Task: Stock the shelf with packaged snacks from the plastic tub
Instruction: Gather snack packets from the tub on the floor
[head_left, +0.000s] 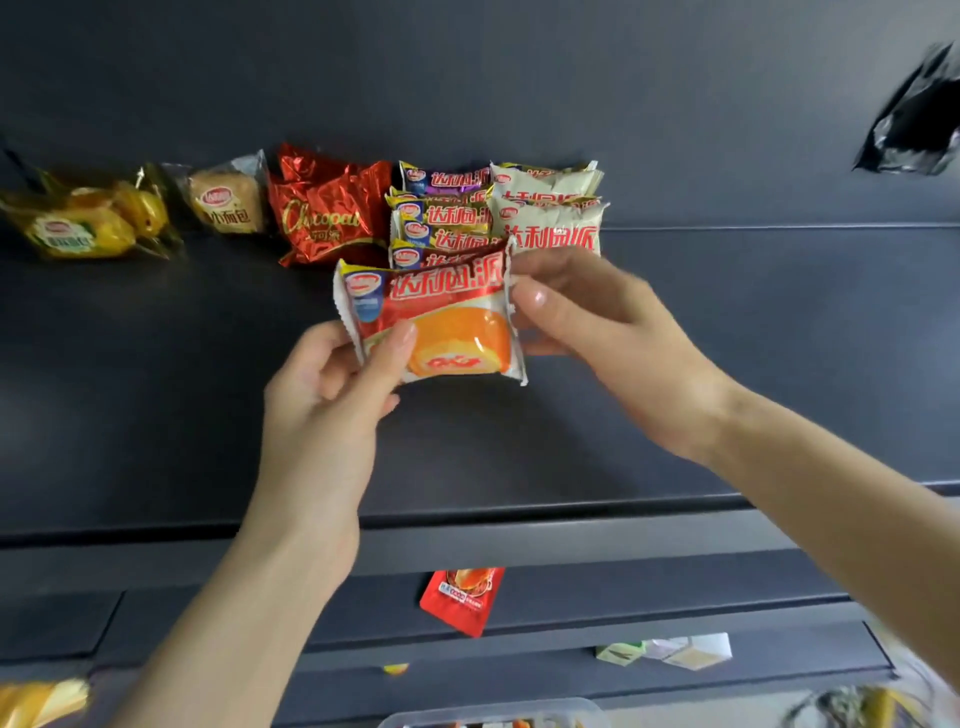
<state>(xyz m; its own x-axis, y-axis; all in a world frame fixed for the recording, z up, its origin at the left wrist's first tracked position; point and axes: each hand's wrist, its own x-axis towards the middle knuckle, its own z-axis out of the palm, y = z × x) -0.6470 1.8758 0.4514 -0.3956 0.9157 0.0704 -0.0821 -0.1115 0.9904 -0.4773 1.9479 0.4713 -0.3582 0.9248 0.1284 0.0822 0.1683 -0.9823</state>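
The plastic tub (571, 710) is cut off at the frame's bottom, contents unclear. Over the shelf (156, 395) middle, the left hand (332, 400) and right hand (602, 332) each pinch one red snack pack (441, 322) in their grip, near stacked packs (452, 218) along the back edge.

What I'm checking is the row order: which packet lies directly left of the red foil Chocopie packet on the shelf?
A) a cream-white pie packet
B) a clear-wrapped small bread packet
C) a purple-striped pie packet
B: the clear-wrapped small bread packet lies just left of the red foil Chocopie packet on the shelf.
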